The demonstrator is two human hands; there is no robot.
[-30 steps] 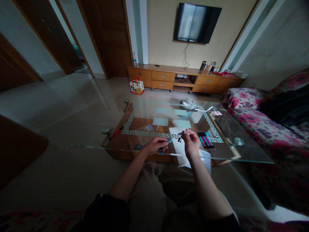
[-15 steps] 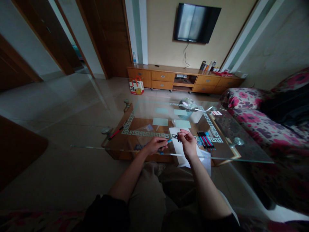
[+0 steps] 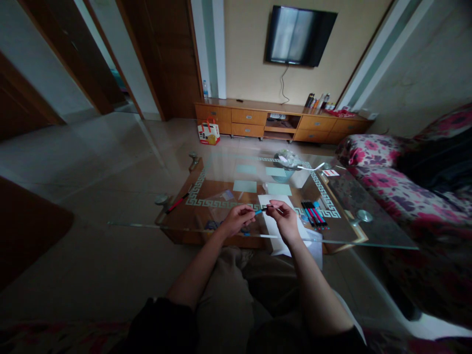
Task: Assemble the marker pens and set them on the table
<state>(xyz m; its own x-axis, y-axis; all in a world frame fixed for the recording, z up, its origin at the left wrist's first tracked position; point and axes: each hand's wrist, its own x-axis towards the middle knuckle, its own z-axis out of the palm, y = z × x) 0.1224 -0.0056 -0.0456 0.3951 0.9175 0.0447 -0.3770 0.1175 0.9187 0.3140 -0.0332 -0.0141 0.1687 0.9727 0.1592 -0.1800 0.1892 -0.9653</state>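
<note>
Over the near edge of the glass table (image 3: pixel 368 231), both hands meet above a white sheet (image 3: pixel 275 223). Left hand (image 3: pixel 238 220) is closed in a pinch on a blue pen (image 3: pixel 259 212), gripping its rear part, with the pen pointing toward the right hand. Right hand (image 3: pixel 284 220) is closed in a pinch on a small dark piece (image 3: pixel 271 207) held at the pen's tip; whether piece and pen touch cannot be told at this size. The two hands are close together, fingertips nearly meeting, both raised slightly off the table. Just right of the hands, on the table, lies a row of pens (image 3: pixel 314 214), red, black and blue, side by side and well clear of the sheet's far end. Beyond the sheet on the table lie two pale green cards (image 3: pixel 245 186), with two more farther on toward the table's far edge. A red pen (image 3: pixel 176 203) lies alone near the table's left edge, well apart from the hands. At the table's far end stands a small basket (image 3: pixel 285 164) holding crumpled material, with a white strip and a red-and-white card just right of it. Right of the table is a floral sofa (image 3: pixel 372 162). Beyond the table, against the wall, stands a wooden cabinet (image 3: pixel 250 118), a paper bag (image 3: pixel 208 132) on the floor before it and a television (image 3: pixel 300 34) mounted above.
</note>
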